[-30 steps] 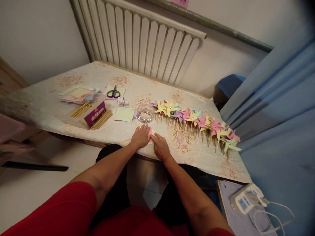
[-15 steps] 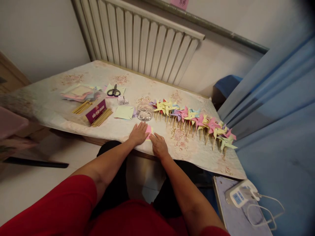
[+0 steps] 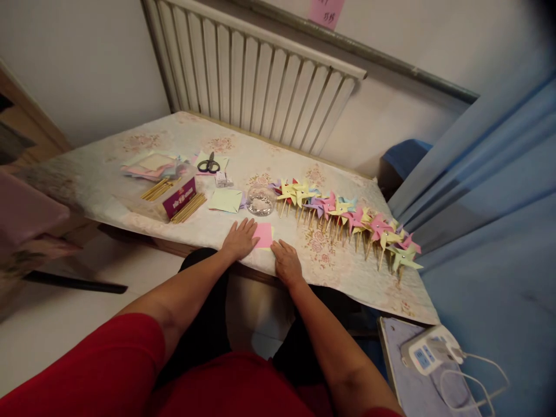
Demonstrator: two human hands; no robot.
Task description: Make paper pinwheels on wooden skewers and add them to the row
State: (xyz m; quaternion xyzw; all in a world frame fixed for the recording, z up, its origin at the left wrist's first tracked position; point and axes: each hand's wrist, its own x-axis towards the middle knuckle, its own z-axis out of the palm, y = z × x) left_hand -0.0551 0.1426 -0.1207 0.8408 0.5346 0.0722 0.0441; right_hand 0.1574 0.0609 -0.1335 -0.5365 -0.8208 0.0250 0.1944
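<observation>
A pink square of paper (image 3: 263,235) lies near the front edge of the table, with a pale yellow sheet peeking out beneath it. My left hand (image 3: 240,240) rests flat with fingers stretched, its fingertips over the paper's left side. At the lower right corner of the paper is my right hand (image 3: 287,263), its fingers extended and lying at the edge; the thumb is hard to see. Just beyond the paper stands a clear round dish (image 3: 260,204) of small shiny pieces. To its left lies a stack of pale green paper squares (image 3: 226,200).
Several paper pinwheels on sticks (image 3: 343,211) stand in a row to the right. At the left are a clear box with a purple label (image 3: 179,198), wooden sticks (image 3: 189,208), scissors (image 3: 209,164) and small white boxes (image 3: 223,179). A white device with a cable (image 3: 428,350) sits lower right.
My left hand has slid left, uncovering more of the pink paper. My right hand has shifted slightly right and down. The camera view has moved a little.
</observation>
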